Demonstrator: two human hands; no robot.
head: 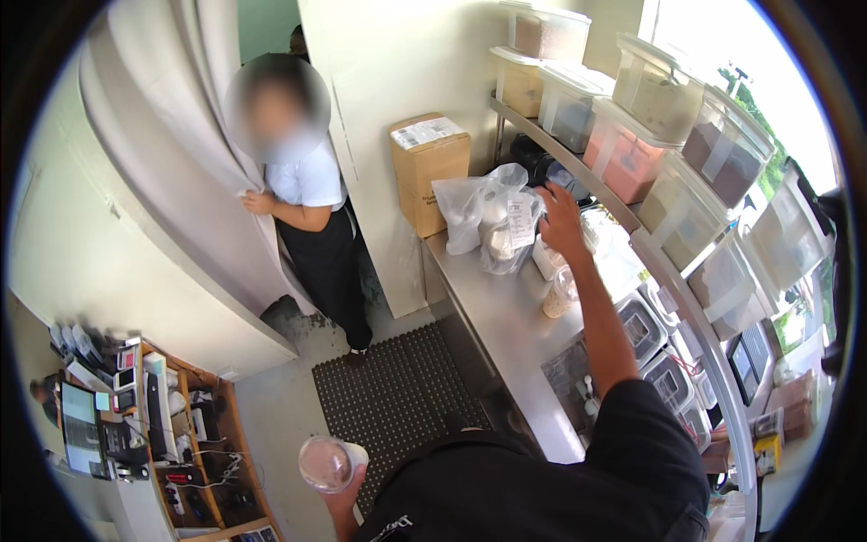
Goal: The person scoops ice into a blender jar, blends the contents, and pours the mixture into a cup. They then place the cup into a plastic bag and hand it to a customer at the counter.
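My left hand (348, 489) holds a clear plastic cup (326, 465) with a domed lid and brownish contents, low over the floor. My right hand (563, 220) reaches across the steel counter (501, 318), its fingers apart beside a clear plastic bag (504, 247). A printed slip (521, 220) is on that bag, which contains cups or tubs. I cannot tell whether my fingertips touch it. Below my right forearm stands a lidded plastic cup (561, 293) with a light brown drink. A white tub (547, 259) sits just behind the cup, partly hidden.
A cardboard box (431, 173) stands at the counter's far end. Lidded bins (626, 152) line the steel shelf (637, 227). Black-lidded containers (640, 325) sit below it. Another person (308, 186) stands by a curtain (169, 129). A perforated rubber mat (399, 379) covers the floor.
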